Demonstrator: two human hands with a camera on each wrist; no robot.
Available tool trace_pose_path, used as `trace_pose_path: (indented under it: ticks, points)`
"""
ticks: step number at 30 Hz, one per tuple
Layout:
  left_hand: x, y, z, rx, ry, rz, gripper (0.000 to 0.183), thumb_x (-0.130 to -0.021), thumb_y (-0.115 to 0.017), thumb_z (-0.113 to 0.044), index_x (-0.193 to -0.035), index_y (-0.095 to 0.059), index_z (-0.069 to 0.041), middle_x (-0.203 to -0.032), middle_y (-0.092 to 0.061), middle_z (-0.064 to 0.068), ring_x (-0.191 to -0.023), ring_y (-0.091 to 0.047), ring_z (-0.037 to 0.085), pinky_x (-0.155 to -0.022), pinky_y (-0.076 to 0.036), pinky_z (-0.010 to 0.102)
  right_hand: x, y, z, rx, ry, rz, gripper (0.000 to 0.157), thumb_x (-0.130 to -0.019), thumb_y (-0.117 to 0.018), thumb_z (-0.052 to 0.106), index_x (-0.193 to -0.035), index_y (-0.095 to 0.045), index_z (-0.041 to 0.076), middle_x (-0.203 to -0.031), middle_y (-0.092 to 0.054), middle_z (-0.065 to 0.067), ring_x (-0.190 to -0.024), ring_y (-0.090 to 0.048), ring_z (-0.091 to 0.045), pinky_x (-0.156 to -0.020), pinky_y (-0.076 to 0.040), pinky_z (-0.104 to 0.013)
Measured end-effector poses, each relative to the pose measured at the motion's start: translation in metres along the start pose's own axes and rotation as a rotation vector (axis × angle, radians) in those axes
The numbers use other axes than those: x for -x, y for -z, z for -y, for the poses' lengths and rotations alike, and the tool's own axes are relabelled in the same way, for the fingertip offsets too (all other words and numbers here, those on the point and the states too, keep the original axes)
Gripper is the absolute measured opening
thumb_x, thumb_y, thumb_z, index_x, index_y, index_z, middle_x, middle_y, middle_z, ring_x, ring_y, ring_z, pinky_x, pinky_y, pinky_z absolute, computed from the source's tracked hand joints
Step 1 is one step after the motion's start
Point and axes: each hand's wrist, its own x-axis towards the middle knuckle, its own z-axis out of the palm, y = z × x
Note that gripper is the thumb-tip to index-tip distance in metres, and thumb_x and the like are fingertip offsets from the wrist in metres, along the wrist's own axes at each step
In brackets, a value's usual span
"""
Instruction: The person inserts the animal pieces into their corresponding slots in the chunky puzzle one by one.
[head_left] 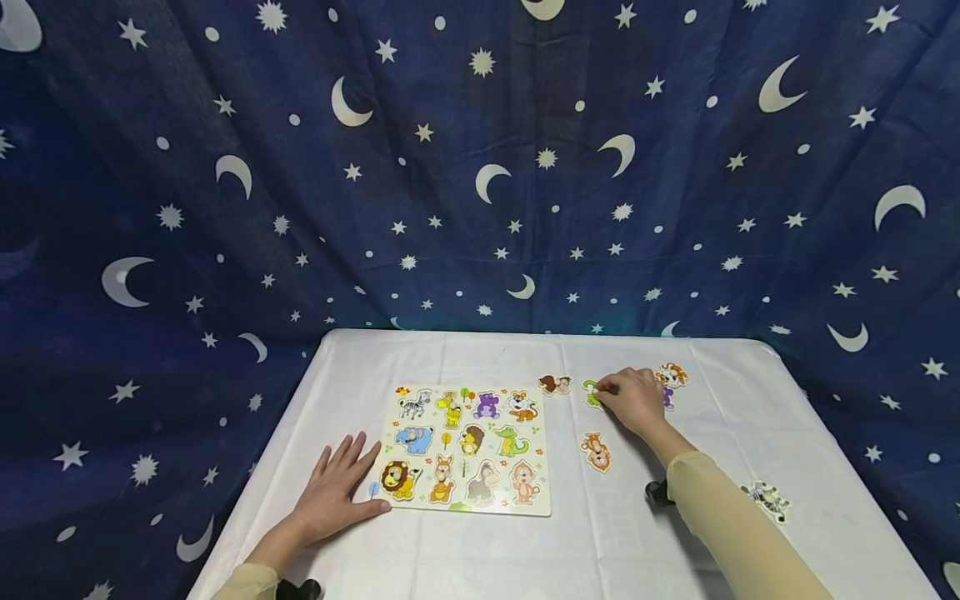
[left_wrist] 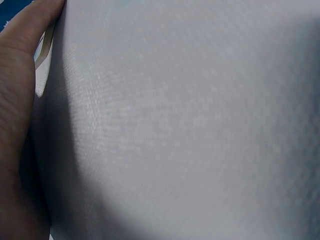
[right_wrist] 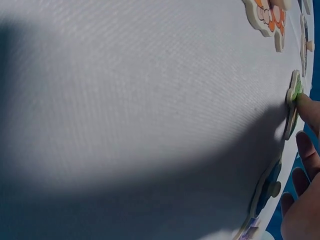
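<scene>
A wooden animal puzzle board (head_left: 462, 421) lies flat on the white tablecloth. My left hand (head_left: 339, 487) rests at its left side with fingers spread, the thumb at the board's lower left corner. Right of the board, my right hand (head_left: 633, 402) pinches a green puzzle piece (head_left: 592, 395) with thumb and forefinger. In the right wrist view the thumb meets that green piece (right_wrist: 294, 105), which lies at the cloth; its knob is hidden. A blue knobbed piece (right_wrist: 267, 190) sits below the same hand. Near it are a brown piece (head_left: 555, 384) and an orange one (head_left: 596, 452).
An orange-and-white piece (head_left: 672, 375) and a purple piece (head_left: 668, 397) lie beyond the right hand. A black-and-white zebra piece (head_left: 768, 502) is right of the right forearm. A dark blue curtain (head_left: 450, 208) with moons and stars hangs behind the table (head_left: 480, 554).
</scene>
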Motion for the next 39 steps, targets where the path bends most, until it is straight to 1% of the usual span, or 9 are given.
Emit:
trace_pose_path:
  ticks: [4,7,13,18,21,26,29,36,39]
  points:
    - [0.001,0.0,0.002,0.001,0.0,0.001,0.104,-0.078,-0.07,-0.076,-0.159,-0.04,-0.018,-0.168,-0.022,0.015,-0.155,-0.013,0.039,-0.122,-0.002,0.062,0.001,0.0,0.003,-0.003,0.004,-0.002,0.015,-0.088,-0.08,0.029,-0.097,-0.081,0.016,-0.104,-0.068,-0.009,-0.11,-0.049,-0.039,-0.096,-0.033,-0.063]
    - [0.003,0.001,0.003,0.01,-0.002,-0.005,0.104,-0.078,-0.07,-0.076,-0.159,-0.041,-0.017,-0.168,-0.023,0.015,-0.155,-0.013,0.039,-0.122,-0.002,0.062,0.004,-0.001,0.006,0.003,0.011,-0.02,0.014,-0.087,-0.08,0.029,-0.094,-0.08,0.017,-0.102,-0.067,-0.009,-0.109,-0.049,-0.038,-0.096,-0.034,-0.061]
    - [0.009,0.0,0.004,0.008,-0.019,-0.042,0.102,-0.079,-0.071,-0.075,-0.158,-0.043,-0.017,-0.167,-0.026,0.016,-0.154,-0.017,0.041,-0.122,-0.004,0.061,0.014,-0.002,0.012,0.044,0.023,-0.064,0.017,-0.085,-0.082,0.033,-0.086,-0.076,0.017,-0.102,-0.067,-0.009,-0.107,-0.05,-0.039,-0.095,-0.036,-0.061]
    - [0.012,-0.001,0.004,0.004,-0.043,-0.08,0.1,-0.079,-0.072,-0.073,-0.157,-0.045,-0.016,-0.165,-0.029,0.018,-0.152,-0.02,0.042,-0.123,-0.003,0.058,0.022,-0.005,0.018,0.095,-0.022,-0.071,0.02,-0.083,-0.08,0.033,-0.083,-0.075,0.014,-0.099,-0.066,-0.012,-0.104,-0.051,-0.039,-0.091,-0.038,-0.058]
    - [0.013,0.0,0.003,0.007,-0.044,-0.081,0.1,-0.079,-0.072,-0.073,-0.156,-0.046,-0.016,-0.165,-0.03,0.018,-0.152,-0.021,0.043,-0.123,-0.004,0.059,0.025,-0.008,0.02,0.118,-0.051,-0.063,0.021,-0.083,-0.078,0.034,-0.082,-0.074,0.012,-0.096,-0.065,-0.013,-0.102,-0.05,-0.04,-0.089,-0.038,-0.057]
    - [0.011,0.001,0.002,0.012,-0.026,-0.051,0.101,-0.079,-0.07,-0.075,-0.157,-0.044,-0.018,-0.166,-0.027,0.016,-0.153,-0.019,0.041,-0.122,-0.005,0.061,0.025,-0.009,0.02,0.142,-0.074,-0.071,0.023,-0.082,-0.075,0.034,-0.079,-0.07,0.011,-0.091,-0.062,-0.011,-0.1,-0.05,-0.04,-0.084,-0.039,-0.055]
    - [0.01,0.001,0.001,0.017,-0.02,-0.042,0.1,-0.079,-0.07,-0.075,-0.157,-0.044,-0.018,-0.166,-0.027,0.015,-0.154,-0.018,0.04,-0.123,-0.004,0.06,0.024,-0.008,0.02,0.157,-0.082,-0.069,0.023,-0.082,-0.073,0.034,-0.077,-0.068,0.012,-0.088,-0.061,-0.01,-0.099,-0.05,-0.04,-0.081,-0.039,-0.054]
    - [0.006,-0.002,0.0,0.016,-0.031,-0.069,0.1,-0.079,-0.071,-0.075,-0.157,-0.045,-0.017,-0.166,-0.028,0.016,-0.153,-0.02,0.041,-0.123,-0.004,0.058,0.023,-0.007,0.02,0.179,-0.078,-0.04,0.025,-0.083,-0.075,0.036,-0.075,-0.068,0.014,-0.084,-0.059,-0.008,-0.096,-0.05,-0.038,-0.077,-0.038,-0.052]
    - [0.003,-0.003,0.0,0.012,-0.03,-0.07,0.101,-0.079,-0.07,-0.075,-0.157,-0.044,-0.018,-0.166,-0.028,0.015,-0.153,-0.02,0.04,-0.123,-0.004,0.059,0.022,-0.004,0.019,0.18,-0.074,-0.033,0.025,-0.084,-0.075,0.037,-0.077,-0.069,0.014,-0.086,-0.06,-0.008,-0.098,-0.049,-0.038,-0.078,-0.038,-0.052]
